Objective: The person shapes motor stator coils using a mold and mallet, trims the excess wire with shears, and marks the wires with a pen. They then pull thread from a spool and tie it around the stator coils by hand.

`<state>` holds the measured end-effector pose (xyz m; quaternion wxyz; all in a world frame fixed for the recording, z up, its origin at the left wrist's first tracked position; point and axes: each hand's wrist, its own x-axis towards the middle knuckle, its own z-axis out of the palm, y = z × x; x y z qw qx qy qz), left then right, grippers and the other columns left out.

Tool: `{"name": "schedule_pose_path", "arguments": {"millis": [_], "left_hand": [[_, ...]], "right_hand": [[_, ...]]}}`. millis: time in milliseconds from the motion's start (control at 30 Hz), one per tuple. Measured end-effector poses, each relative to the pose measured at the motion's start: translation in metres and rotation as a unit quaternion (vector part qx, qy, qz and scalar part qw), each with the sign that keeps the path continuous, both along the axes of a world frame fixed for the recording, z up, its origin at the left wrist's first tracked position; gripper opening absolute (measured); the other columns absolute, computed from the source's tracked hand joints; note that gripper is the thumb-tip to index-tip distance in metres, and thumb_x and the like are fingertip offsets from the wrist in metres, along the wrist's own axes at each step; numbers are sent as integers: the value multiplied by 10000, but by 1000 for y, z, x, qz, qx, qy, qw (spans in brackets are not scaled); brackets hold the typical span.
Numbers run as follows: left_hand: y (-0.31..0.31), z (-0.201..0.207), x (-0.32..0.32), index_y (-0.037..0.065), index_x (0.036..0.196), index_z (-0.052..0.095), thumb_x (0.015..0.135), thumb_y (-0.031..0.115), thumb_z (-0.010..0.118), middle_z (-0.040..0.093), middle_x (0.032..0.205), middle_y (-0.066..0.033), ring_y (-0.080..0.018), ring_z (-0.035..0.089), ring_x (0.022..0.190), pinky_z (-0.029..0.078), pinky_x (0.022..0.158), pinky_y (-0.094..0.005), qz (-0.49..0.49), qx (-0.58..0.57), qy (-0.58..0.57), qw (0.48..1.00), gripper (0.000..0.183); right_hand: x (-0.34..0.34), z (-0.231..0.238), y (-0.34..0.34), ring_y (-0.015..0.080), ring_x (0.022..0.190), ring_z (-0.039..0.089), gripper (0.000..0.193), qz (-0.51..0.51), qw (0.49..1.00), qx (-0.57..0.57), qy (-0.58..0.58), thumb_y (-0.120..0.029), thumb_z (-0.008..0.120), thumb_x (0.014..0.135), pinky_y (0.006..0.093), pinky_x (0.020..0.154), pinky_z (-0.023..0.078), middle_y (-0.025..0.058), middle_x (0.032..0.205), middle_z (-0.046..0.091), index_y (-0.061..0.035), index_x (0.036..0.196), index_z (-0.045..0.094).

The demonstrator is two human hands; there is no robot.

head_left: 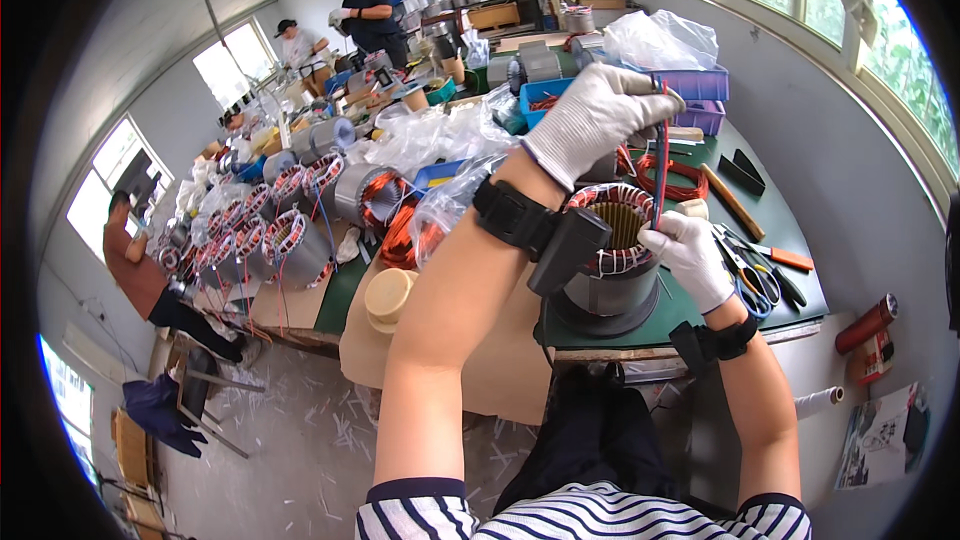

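Left hand (605, 125) pinches the red and dark wires (661, 165) high up while the right hand (692, 255) grips them lower, apparently keeping them straight at the rim of the stator (608, 296), upright near the table's (773, 212) front edge; an orange-handled tool (790, 258) lies by the right edge, presumably for easy reach.

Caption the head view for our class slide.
Gloved left hand and right hand hold wire leads upright at a wound motor stator on a green workbench.
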<state>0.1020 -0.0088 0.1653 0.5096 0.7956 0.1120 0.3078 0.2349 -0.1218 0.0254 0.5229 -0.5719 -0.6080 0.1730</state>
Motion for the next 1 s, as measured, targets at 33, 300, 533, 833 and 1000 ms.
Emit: {"name": "schedule_pose_path", "arguments": {"millis": [33,300,533,833,1000], "left_hand": [[-1,4,3,22,979,704,889,203,641,668,791,-11,-54,587,668,482,614,-204,-1,17,9,1000,211],[-16,7,5,34,993,709,896,179,632,683,814,-25,-64,599,681,500,634,-204,19,46,18,999,191],[-18,-52,-25,-47,1170,586,893,140,598,675,998,-106,-142,635,882,507,789,-265,101,253,42,961,334],[-27,-163,-42,77,1133,572,706,282,710,617,970,-110,-313,571,904,437,878,-417,124,475,143,859,494],[-31,-169,-45,94,1086,584,696,284,716,624,935,-81,-295,578,858,445,837,-406,140,478,130,857,454]], "right_hand": [[2,-3,-1,101,613,491,176,-2,1000,0,3,-104,664,815,267,588,412,58,633,524,62,786,610],[0,-9,-6,147,609,535,191,-17,1000,2,0,-127,669,805,287,595,434,101,657,574,59,823,631],[-2,-30,-20,64,660,509,143,-17,994,-10,110,-54,610,828,234,601,429,2,717,589,1,955,645],[-16,-50,-22,61,638,512,148,-126,989,64,31,-54,623,815,239,593,432,26,713,599,29,937,629],[-23,-50,-24,49,626,492,100,-143,987,-25,65,-54,605,815,229,567,410,11,694,581,27,873,616]]}}
